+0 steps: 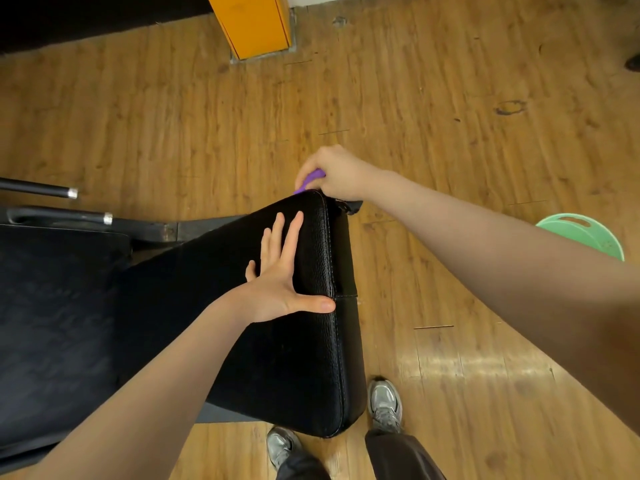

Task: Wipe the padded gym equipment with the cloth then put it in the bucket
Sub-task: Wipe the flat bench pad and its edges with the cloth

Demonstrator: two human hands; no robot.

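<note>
- Head camera, looking down: a person stands at the near end of a black padded bench (298, 341), whose long axis runs from about 6 o'clock up toward 12 o'clock and ends just short of frame centre.
- Right hand (337, 173), at the pad's far corner near centre frame, has its fingers curled tight around a purple cloth (311, 178); only a small fold of the cloth shows, touching the pad's top edge.
- Left hand (280, 275) lies flat on the upholstery, fingers straight and spread, thumb out toward 3 o'clock along a stitched seam, apparently steadying the pad.
- Green bucket (585, 237) sits on the wooden floor (450, 98) at 3 o'clock, partly hidden behind the right forearm and well apart from the bench.
- Judged from this, wiping is in hand at the far end; the drop-off to come would carry the cloth from the pad's corner rightward and nearer, and the right hand, already holding it, is the closer one to the bucket.
- Two grey trainers (384, 407) stand beside the bench at 6 o'clock.
</note>
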